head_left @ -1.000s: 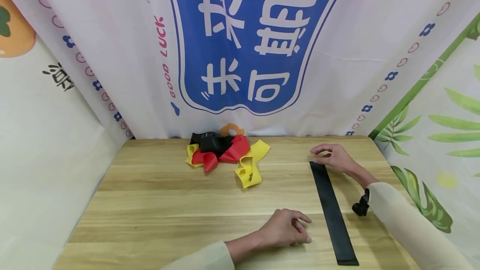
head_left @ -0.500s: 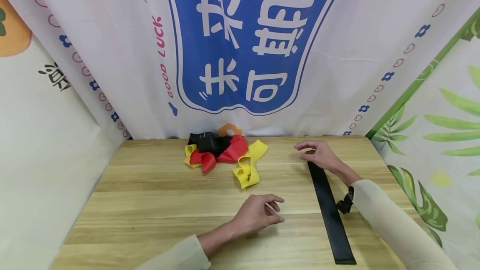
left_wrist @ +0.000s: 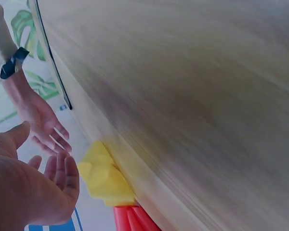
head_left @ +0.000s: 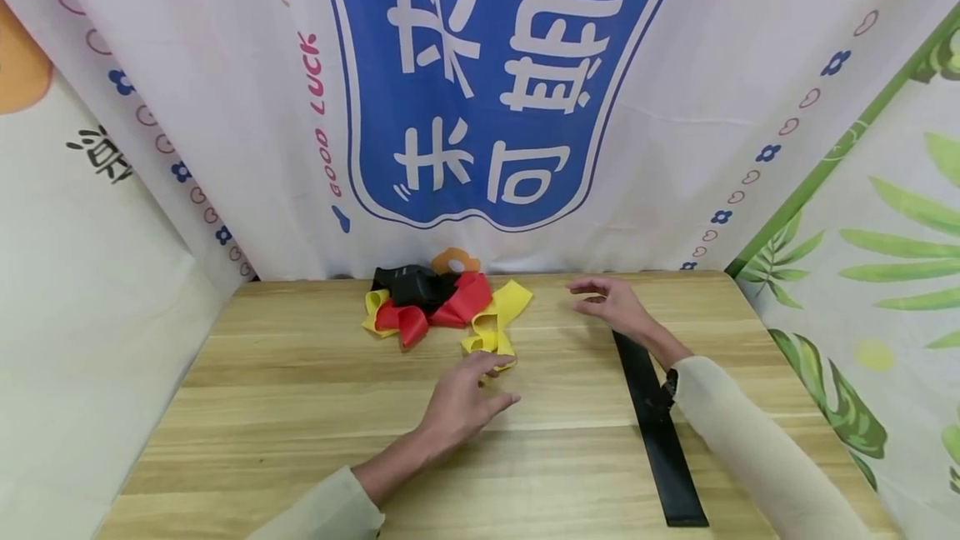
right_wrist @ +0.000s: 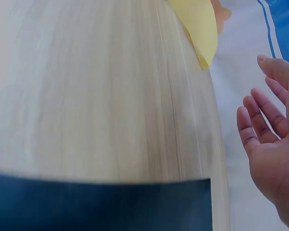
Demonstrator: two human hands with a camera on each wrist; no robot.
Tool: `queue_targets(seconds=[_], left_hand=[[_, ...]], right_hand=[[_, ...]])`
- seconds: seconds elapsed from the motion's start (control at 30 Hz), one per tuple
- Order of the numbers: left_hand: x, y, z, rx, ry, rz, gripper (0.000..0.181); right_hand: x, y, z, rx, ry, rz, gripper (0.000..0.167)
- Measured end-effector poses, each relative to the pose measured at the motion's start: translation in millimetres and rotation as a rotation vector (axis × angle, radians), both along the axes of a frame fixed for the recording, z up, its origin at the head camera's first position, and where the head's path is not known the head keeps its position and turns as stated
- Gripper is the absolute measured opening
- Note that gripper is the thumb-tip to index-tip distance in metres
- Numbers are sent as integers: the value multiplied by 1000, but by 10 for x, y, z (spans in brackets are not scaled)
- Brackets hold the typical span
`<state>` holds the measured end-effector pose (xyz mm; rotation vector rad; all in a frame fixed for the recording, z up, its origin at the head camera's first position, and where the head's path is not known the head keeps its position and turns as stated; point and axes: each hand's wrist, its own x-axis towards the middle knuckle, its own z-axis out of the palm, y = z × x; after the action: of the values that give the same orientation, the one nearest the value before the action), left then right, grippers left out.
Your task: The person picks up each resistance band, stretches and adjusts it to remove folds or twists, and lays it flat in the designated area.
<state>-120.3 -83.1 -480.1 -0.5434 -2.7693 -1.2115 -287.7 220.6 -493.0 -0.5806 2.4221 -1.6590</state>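
Observation:
My left hand [head_left: 459, 403], fingers relaxed and thumb apart, hovers over the table just in front of a yellow band [head_left: 512, 303], partly covering its near end in the head view. Whether the two touch I cannot tell. My right hand [head_left: 613, 307] is above the far end of a flat black band [head_left: 663, 448] and holds nothing. That black band lies straight on the right of the table, partly hidden by the right wrist. In the left wrist view the yellow band [left_wrist: 105, 180] appears beyond the left fingers. The right wrist view shows the black band [right_wrist: 101, 204] below the hand.
A crumpled red band [head_left: 463, 302] and a bunched black band [head_left: 412, 285] lie beside the yellow one at the back of the wooden table [head_left: 300, 407]. A printed curtain [head_left: 645, 190] hangs right behind the table's far edge.
My left hand has moved left and away from me, from near the straight black band to the yellow band. My right hand has shifted left past that black band's far end. The bands stay put.

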Motion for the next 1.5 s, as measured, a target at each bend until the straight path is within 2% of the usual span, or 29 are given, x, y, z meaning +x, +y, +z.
queue_targets(seconds=[0.13,0.33,0.53,0.7,0.97,1.17,1.3,1.5], left_hand=[[-32,-76,0,-6,55,66,52],[-88,-186,6,-9,88,129,60],[-129,-286,-44,-20,55,135,65],[-154,-313,-110,-37,31,144,65],[-204,-263,-170,-57,16,152,68],[-261,-216,-188,-70,20,186,79],[-295,-188,-197,-69,4,206,85],[-341,-151,-237,-50,-28,225,84]], right_hand=[[-35,-103,-28,-40,-19,-10,44],[-53,-231,-64,-31,-27,-36,46],[-97,-335,-143,-61,-39,-47,47],[-102,-412,-166,-41,-48,-58,50],[-102,-545,-215,-27,-50,-81,50],[-105,-649,-239,-43,-68,-96,54],[-111,-696,-261,-55,-74,-116,53],[-123,-752,-316,-58,-94,-123,53]])
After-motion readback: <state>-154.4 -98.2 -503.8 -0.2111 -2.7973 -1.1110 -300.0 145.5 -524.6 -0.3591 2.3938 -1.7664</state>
